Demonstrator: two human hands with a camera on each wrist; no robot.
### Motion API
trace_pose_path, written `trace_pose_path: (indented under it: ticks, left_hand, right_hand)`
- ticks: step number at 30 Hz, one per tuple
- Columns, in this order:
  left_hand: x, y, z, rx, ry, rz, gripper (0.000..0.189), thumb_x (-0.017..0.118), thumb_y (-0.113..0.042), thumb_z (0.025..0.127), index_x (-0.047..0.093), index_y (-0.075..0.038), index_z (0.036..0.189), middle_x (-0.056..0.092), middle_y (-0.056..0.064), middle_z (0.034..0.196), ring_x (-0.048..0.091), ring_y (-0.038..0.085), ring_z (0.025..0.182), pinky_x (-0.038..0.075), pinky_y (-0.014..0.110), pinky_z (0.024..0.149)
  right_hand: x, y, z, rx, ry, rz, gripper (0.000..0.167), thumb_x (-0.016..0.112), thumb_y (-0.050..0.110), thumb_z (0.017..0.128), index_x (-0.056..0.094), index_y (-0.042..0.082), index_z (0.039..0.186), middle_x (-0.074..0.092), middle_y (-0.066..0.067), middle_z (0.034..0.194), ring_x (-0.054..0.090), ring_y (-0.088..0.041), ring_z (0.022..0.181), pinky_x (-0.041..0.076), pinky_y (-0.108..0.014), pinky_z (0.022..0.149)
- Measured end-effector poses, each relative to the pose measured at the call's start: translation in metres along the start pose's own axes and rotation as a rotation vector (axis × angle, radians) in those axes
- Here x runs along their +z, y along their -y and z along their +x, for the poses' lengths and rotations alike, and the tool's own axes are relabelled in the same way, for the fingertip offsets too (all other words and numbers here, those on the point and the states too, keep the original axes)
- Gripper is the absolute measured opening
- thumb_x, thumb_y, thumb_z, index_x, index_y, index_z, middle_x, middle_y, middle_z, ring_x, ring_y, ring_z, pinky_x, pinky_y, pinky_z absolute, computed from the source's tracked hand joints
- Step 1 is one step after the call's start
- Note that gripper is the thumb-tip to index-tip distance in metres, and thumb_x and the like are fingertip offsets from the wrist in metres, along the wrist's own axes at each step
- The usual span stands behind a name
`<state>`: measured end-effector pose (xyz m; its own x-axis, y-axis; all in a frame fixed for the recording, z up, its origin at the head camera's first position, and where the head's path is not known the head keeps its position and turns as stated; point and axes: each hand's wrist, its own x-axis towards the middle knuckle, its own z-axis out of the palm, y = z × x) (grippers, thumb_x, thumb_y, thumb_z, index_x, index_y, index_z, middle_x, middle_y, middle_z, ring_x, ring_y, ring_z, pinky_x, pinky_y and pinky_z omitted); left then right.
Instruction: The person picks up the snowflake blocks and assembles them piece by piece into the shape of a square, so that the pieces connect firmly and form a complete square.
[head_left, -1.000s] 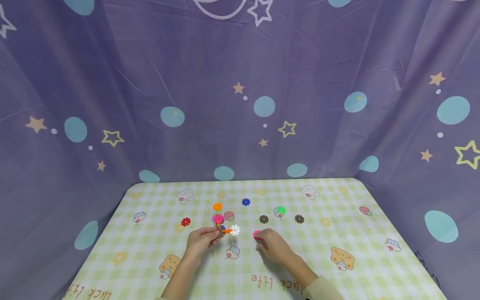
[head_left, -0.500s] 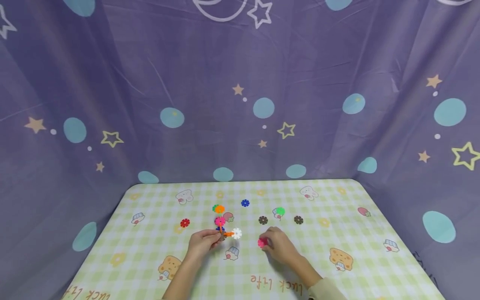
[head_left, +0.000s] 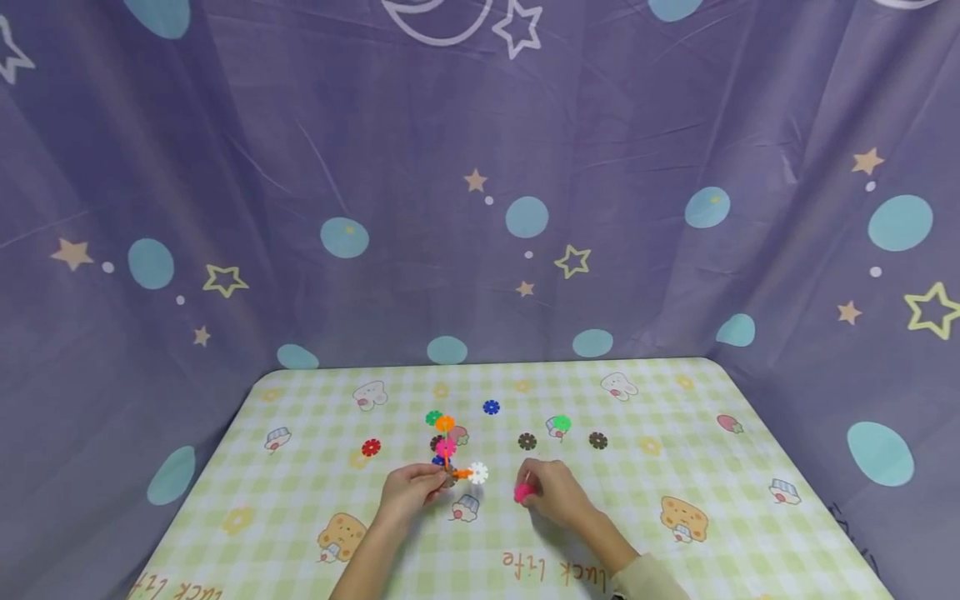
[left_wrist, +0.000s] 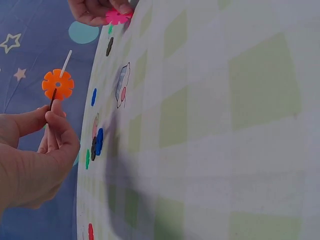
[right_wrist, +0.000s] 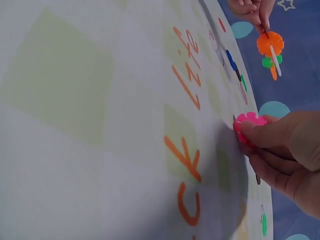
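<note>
My left hand pinches a brown snowflake disc at the lower end of a joined set of plastic snowflake discs. An orange disc and a white disc extend to its right. Above it in the head view stand a pink disc and another orange disc. To the right, my right hand holds a separate pink snowflake disc between thumb and fingers, low over the table. Its fingertips cover part of that disc.
Loose discs lie on the checked tablecloth: red, blue, bright green, brown and another brown. Behind the joined set sit a darker green disc and a second blue disc. A purple curtain surrounds the table.
My right hand has drawn the pink disc slightly right and closer to me, and the disc has turned. My left hand has shifted the joined set a little right and nearer.
</note>
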<state>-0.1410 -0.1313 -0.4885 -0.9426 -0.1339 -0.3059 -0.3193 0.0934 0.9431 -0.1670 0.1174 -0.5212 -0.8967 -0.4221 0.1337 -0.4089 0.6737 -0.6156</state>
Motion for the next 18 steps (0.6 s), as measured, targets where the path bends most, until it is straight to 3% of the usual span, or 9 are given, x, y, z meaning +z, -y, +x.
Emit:
trace_pose_path:
  ticks: [11,18]
  left_hand:
    - [0.001,0.002,-0.003,-0.012,0.007,0.055,0.024,0.068,-0.009,0.086,0.066,0.006,0.106,0.074,0.005,0.083,0.065,0.01,0.071,0.056,0.023,0.066]
    - [0.005,0.004,-0.003,-0.004,0.029,0.051,0.023,0.069,-0.007,0.084,0.067,0.007,0.103,0.073,0.003,0.078,0.064,0.009,0.067,0.054,0.02,0.061]
  right_hand:
    - [0.009,0.005,-0.003,0.074,-0.078,0.207,0.01,0.078,0.01,0.075,0.071,0.015,0.079,0.07,0.004,0.071,0.055,0.003,0.059,0.05,-0.015,0.055]
    - [0.009,0.011,-0.003,0.101,-0.179,0.423,0.01,0.076,0.002,0.075,0.07,0.006,0.082,0.074,-0.01,0.077,0.062,-0.001,0.061,0.054,-0.017,0.06]
